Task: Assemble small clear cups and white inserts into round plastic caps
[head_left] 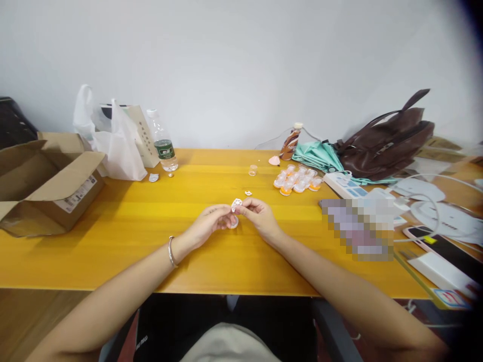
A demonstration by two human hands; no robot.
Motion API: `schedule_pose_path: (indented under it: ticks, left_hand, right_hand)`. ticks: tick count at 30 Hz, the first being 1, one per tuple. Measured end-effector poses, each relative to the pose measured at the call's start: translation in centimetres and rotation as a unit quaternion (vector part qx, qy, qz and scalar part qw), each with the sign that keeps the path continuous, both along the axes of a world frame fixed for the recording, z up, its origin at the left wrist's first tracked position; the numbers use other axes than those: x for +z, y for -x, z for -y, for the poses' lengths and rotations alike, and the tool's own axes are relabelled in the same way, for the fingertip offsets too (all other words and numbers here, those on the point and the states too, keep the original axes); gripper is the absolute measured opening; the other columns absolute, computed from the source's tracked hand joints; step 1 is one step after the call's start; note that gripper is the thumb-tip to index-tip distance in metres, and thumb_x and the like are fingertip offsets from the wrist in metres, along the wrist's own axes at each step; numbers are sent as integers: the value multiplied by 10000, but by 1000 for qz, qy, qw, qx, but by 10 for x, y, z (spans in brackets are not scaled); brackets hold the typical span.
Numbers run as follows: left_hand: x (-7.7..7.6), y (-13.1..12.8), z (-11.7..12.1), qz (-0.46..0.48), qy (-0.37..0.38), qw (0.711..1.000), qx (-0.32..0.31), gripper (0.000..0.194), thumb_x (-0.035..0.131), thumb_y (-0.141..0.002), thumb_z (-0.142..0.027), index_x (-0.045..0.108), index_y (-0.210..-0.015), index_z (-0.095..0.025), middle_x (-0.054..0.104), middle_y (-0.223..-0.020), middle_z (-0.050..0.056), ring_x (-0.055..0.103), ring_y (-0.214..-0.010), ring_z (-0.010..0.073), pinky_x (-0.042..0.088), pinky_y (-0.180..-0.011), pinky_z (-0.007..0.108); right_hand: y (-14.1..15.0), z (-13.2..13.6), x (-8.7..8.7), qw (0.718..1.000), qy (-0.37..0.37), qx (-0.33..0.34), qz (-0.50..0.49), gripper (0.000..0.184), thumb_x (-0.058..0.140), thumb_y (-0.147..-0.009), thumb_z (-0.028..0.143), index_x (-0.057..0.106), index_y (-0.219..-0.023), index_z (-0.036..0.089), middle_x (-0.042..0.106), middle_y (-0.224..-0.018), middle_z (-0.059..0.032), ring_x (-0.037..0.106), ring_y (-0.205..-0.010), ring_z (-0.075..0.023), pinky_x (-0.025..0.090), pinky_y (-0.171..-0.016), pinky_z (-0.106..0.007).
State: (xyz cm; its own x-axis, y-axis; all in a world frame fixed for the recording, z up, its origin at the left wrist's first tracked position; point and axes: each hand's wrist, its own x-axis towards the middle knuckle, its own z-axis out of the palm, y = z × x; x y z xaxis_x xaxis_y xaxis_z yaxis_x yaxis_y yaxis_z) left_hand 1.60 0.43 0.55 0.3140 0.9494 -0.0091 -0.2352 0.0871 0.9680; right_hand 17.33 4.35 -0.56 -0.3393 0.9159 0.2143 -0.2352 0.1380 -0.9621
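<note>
Both hands meet over the middle of the yellow wooden bench [241,269], a little nearer its near edge than its far one. Between the fingertips sits a small white openwork piece [237,202], held clear of the bench as far as we can judge. Right hand [260,217]: grip narrow, thumb and forefinger pinching the piece at its right side. Left hand [216,220], silver bangle [172,252] at the wrist: grip also narrow, fingertips bunched at the piece's lower left; we cannot tell whether they pinch it or only steady it. Just below, against the left fingers, we see a small round pale disc [234,222] (held or lying on the bench, we cannot say).

Just beyond the hands, toward the far edge, lies a second small white piece [248,193]. Farther on stands a small clear plastic cup [252,171]. To its right we note a cluster of small clear plastic containers with orange bases [296,180]; behind them, near the far edge, a brown-labelled bottle with a pale cap [290,143].

Toward the bench's left end: an open brown cardboard box [81,201], then a white plastic bag [121,151] and a clear water bottle with a green label [165,148] near the far edge.
</note>
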Motion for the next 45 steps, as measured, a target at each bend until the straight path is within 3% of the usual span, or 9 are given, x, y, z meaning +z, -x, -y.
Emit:
schedule_pose_path:
  ticks: [7, 13, 19, 25, 29, 36, 45]
  left_hand:
    - [-1, -2, 2, -100, -102, 990, 19, 242, 590, -791, -358, 627, -803, -119, 600, -711, 19, 512, -654, 95, 393, -660, 220]
    - [-2, -3, 0, -115, -123, 983, 77, 249, 622, -761, -371, 618, -798, -125, 625, -709, 20, 554, -650, 105, 436, -663, 226]
    - [-4, -2, -1, -147, -158, 972, 92, 273, 600, -773, -397, 621, -756, -125, 634, -700, 28, 568, -658, 118, 452, -677, 233]
    - [-5, -2, 0, -204, -174, 962, 59, 285, 550, -813, -389, 617, -751, -119, 643, -721, 54, 583, -698, 144, 459, -701, 258]
    - [-7, 0, 0, -213, -176, 959, 58, 261, 535, -824, -358, 615, -758, -119, 641, -727, 48, 581, -712, 142, 459, -712, 252]
    - [-9, -2, 0, -233, -197, 946, 108, 251, 513, -824, -330, 607, -707, -128, 616, -669, 24, 551, -654, 128, 438, -661, 231]
    - [-8, -4, -1, -158, -144, 972, 95, 252, 563, -773, -339, 636, -656, -128, 625, -640, 23, 537, -611, 118, 431, -630, 225]
  right_hand:
    - [-2, -1, -2, 1000, -29, 1, 7, 235, 740, -618, 341, 581, -596, 169, 580, -608, 36, 519, -603, -90, 410, -629, -237]
    - [-2, -1, 2, 999, -33, 1, 9, 240, 744, -612, 352, 588, -582, 172, 576, -605, 34, 514, -611, -92, 407, -634, -237]
    - [-1, 0, 1, 999, -28, 22, 23, 218, 740, -620, 352, 615, -669, 180, 605, -666, 23, 541, -638, -99, 430, -662, -249]
    - [-4, 1, -3, 993, -79, 47, 71, 284, 687, -701, 320, 629, -955, 208, 586, -692, 27, 546, -641, -100, 433, -655, -253]
    - [-6, 3, -2, 989, -96, 65, 86, 229, 645, -742, 359, 630, -891, 185, 621, -721, 1, 575, -672, -115, 451, -680, -270]
    - [-3, 9, 2, 992, -77, 76, 65, 229, 633, -750, 394, 588, -823, 182, 645, -729, -5, 603, -685, -116, 475, -682, -266]
    - [0, 15, 5, 994, -26, 102, 30, 203, 602, -782, 376, 539, -808, 184, 639, -710, 3, 623, -676, -125, 483, -685, -285]
